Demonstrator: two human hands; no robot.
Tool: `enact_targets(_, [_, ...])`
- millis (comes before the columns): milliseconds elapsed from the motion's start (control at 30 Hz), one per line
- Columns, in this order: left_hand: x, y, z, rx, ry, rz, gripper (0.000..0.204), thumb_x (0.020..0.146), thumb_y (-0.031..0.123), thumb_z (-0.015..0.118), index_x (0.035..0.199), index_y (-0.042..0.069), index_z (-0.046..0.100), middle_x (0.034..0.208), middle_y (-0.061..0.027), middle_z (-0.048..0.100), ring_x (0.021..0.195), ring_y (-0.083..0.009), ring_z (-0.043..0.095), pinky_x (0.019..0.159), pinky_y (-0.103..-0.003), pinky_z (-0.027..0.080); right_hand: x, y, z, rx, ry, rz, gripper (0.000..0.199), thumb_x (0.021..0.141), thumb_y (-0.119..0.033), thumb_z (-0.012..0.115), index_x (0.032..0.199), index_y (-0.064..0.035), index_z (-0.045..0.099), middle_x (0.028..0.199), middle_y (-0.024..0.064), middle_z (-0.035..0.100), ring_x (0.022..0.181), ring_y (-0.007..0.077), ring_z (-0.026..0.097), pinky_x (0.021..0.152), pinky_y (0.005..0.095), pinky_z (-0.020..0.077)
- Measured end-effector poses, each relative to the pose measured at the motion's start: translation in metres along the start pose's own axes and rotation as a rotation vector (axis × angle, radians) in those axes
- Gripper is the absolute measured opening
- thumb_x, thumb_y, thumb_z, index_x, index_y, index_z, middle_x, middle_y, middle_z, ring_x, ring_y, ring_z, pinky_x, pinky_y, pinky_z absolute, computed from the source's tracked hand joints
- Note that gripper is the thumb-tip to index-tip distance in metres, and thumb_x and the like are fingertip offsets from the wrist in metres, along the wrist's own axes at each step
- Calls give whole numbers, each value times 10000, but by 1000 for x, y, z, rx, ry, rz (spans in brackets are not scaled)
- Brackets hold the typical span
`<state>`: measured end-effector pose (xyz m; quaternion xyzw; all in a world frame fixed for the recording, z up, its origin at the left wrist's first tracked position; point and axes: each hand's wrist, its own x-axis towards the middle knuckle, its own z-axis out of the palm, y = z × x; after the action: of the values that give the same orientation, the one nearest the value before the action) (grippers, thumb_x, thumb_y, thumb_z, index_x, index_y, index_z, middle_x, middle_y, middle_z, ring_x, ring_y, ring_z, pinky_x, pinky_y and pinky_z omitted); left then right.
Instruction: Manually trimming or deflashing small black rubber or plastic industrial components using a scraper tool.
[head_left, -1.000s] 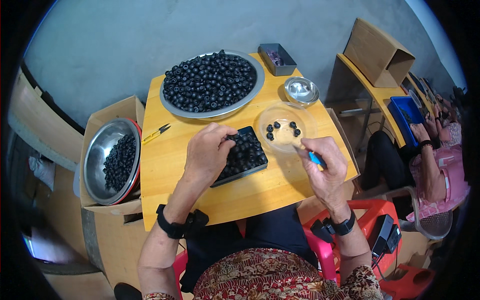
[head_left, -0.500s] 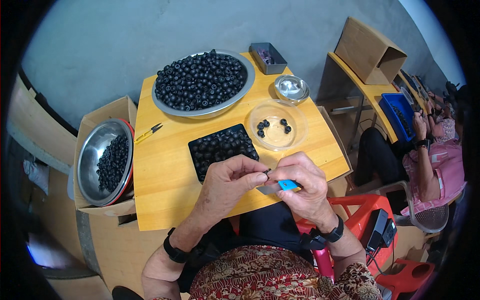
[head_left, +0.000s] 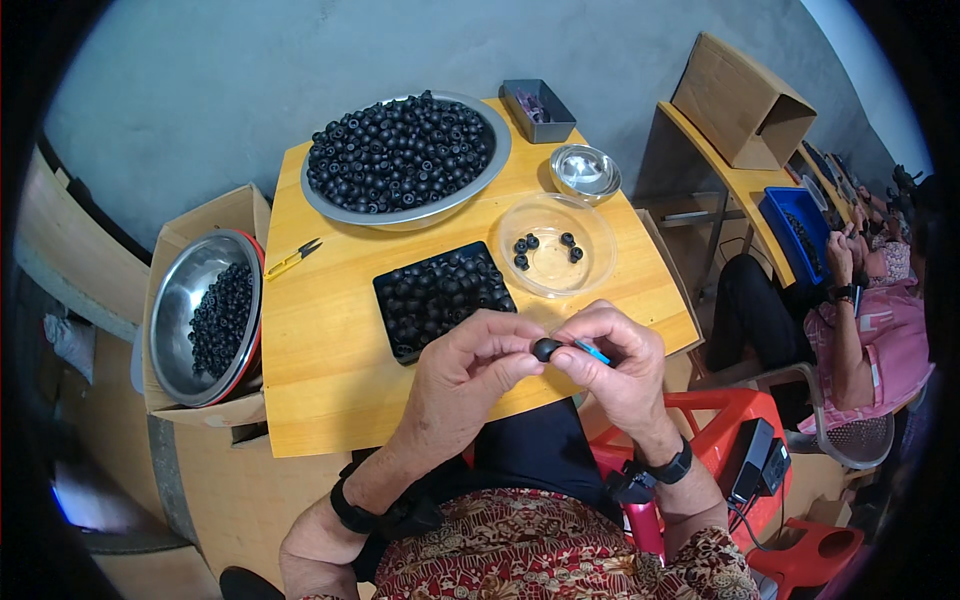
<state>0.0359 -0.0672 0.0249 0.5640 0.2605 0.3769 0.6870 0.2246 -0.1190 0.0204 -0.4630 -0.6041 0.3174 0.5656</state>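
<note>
The small black bead (head_left: 546, 349) sat pinched in the left hand (head_left: 468, 372) fingertips, right hand (head_left: 615, 362) clamped on a blue tool (head_left: 594, 351) touching it — both hands raised nearer the camera than 0.5 s before, over the table edge (head_left: 330, 400).

blue tool (head_left: 597, 352) mostly hidden by right hand (head_left: 620, 365)

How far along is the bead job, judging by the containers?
Done: five black pieces lie in the clear dish. In hand: the left hand pinches one black piece while the right hand holds a blue tool to it. Left: the black tray and the big metal bowl are both full.
</note>
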Motion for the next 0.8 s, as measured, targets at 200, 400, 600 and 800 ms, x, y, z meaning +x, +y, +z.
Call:
enact_targets(200, [0,-7,-2,98,-30,147,214,893,22,680,1106,16,657,1068,-39,659,997,-86,614,873,-242,502,-7,-2,3,167,15,121,125,847,-71,760,944,-24,698,816,-18,613,686,27,485,589,189,376])
enact_targets(400, [-7,1,8,32,4,45,241,902,23,672,1142,20,655,1084,-64,672,979,-125,635,908,-270,510,-12,-2,7,52,72,-6,156,811,-48,774,945,-18,702,846,23,626,715,64,546,601,207,419])
enact_targets(600, [-11,-11,8,-145,23,-32,248,915,47,661,1160,8,642,1084,-74,676,957,-134,658,888,-270,532,-11,-5,6,-302,64,-330,368,701,24,782,1058,-29,715,918,101,628,783,170,638,666,283,515])
enact_targets(800, [-10,-12,1,-218,-1,-94,219,913,31,662,1123,-2,605,1062,-70,665,971,-118,647,890,-266,532,-7,-9,-4,-327,-61,-348,413,707,-5,779,1112,-51,712,950,118,629,826,213,647,686,325,531])
